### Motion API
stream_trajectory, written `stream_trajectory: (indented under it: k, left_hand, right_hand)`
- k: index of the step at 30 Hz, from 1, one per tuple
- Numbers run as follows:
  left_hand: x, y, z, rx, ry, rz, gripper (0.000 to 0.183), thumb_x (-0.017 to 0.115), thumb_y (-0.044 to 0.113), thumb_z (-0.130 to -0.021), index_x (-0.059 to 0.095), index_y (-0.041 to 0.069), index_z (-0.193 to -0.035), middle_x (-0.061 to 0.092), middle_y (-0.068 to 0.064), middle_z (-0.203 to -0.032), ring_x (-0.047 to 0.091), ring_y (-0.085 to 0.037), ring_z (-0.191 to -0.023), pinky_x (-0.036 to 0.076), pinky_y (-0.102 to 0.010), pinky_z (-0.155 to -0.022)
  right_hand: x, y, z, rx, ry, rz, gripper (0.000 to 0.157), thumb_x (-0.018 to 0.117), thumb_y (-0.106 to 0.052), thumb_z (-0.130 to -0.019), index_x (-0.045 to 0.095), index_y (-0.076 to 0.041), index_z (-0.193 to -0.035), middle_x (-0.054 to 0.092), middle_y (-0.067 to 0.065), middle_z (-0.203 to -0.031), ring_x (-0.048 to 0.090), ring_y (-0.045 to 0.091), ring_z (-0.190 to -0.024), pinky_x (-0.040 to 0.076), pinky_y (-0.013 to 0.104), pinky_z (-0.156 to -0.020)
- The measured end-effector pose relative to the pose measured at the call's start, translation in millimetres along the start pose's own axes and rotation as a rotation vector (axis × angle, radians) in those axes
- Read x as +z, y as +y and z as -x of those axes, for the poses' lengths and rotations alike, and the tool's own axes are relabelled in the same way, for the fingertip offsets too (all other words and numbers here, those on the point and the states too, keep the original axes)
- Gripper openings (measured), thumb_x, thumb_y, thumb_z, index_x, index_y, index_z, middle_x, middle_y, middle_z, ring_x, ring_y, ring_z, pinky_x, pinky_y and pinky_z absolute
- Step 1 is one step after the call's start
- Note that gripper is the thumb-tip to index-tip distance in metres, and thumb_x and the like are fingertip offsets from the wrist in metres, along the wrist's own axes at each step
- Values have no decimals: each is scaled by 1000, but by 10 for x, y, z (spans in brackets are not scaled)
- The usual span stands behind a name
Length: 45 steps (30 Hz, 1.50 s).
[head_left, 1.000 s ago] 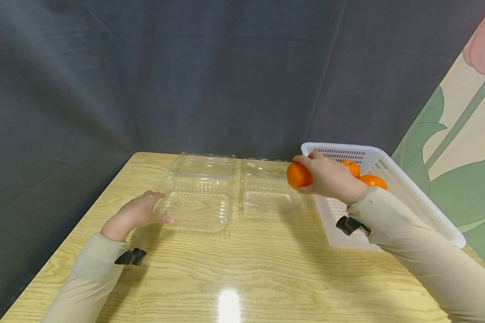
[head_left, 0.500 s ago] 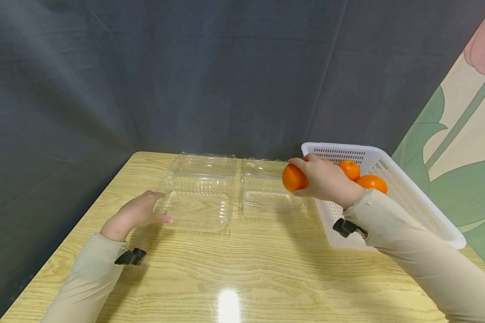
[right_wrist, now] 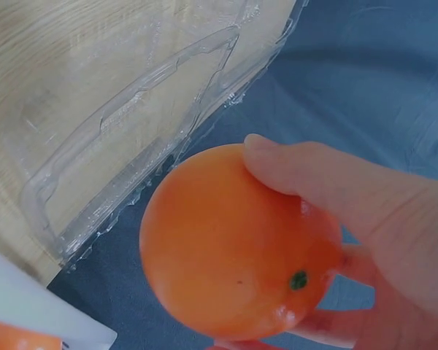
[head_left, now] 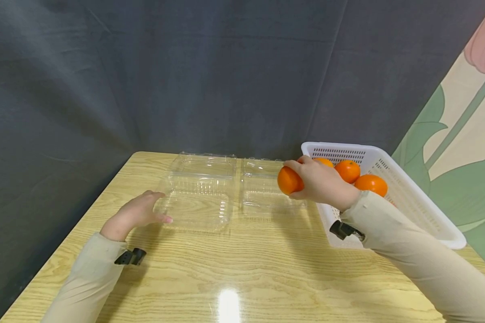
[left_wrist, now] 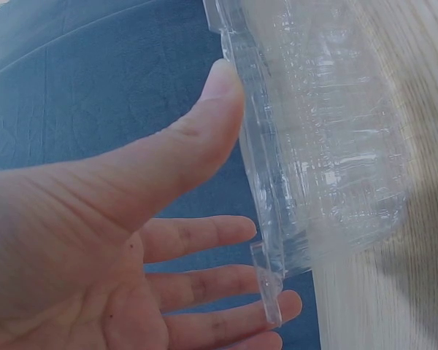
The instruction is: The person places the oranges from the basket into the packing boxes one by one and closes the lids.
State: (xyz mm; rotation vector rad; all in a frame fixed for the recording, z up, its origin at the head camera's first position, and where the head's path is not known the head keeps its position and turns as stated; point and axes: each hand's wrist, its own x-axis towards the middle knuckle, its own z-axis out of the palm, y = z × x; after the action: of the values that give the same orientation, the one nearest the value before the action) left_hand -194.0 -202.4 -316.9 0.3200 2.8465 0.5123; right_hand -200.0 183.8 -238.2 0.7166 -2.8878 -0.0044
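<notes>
In the head view my right hand [head_left: 319, 181] grips an orange [head_left: 289, 180] above the right side of the smaller clear plastic clamshell box [head_left: 266, 197]. The right wrist view shows the thumb on the side of this orange [right_wrist: 233, 240], with its green stem spot facing the camera. My left hand [head_left: 139, 211] stays at the left edge of the larger clear clamshell box [head_left: 196, 211], thumb and fingers spread. Up close in the left wrist view, the thumb and fingers [left_wrist: 204, 284] lie along the box rim [left_wrist: 259, 160]. Both lids stand opened toward the back.
A white perforated basket [head_left: 424, 206] stands on the right, holding several oranges [head_left: 371, 185]. The wooden table [head_left: 210, 278] ends at a dark curtain [head_left: 226, 80] behind the boxes. A floral-patterned cloth [head_left: 465, 179] hangs at the far right.
My right hand has moved left with the orange, from the basket's edge to over the smaller box. More oranges in the basket now show. My left hand has stayed where it was.
</notes>
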Motion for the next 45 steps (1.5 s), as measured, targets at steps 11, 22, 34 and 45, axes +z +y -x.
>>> stream_trajectory:
  k: [11, 22, 34, 45]
  left_hand:
    - [6, -4, -4, 3, 2, 1, 84, 72, 37, -79, 35, -11, -137, 34, -38, -138, 39, -52, -123, 39, -58, -97]
    - [0, 0, -7, -4, -3, 0, 85, 72, 38, -79, 34, -11, -137, 33, -38, -139, 39, -52, -124, 39, -58, -97]
    - [1, -3, -7, 6, 0, -6, 84, 72, 37, -79, 35, -11, -137, 36, -37, -136, 43, -51, -121, 41, -56, -95]
    - [3, -5, -7, 7, 6, -8, 83, 72, 37, -79, 36, -11, -136, 37, -37, -135, 44, -50, -119, 41, -56, -95]
  right_hand:
    - [21, -39, -16, -13, -16, -32, 68, 80, -23, -68, 53, -6, -128, 57, 22, -109, 59, 34, -83, 53, 42, -66]
    - [17, -102, -41, -21, 3, -37, 67, 81, -24, -69, 54, -8, -128, 57, 19, -105, 60, 31, -79, 53, 39, -63]
    - [67, -191, -74, -47, -4, -53, 64, 81, -23, -68, 54, -12, -125, 58, 18, -108, 61, 33, -85, 54, 43, -70]
    - [124, -286, -103, -98, 29, -27, 66, 83, -27, -66, 55, -12, -125, 59, 18, -107, 60, 34, -87, 53, 46, -77]
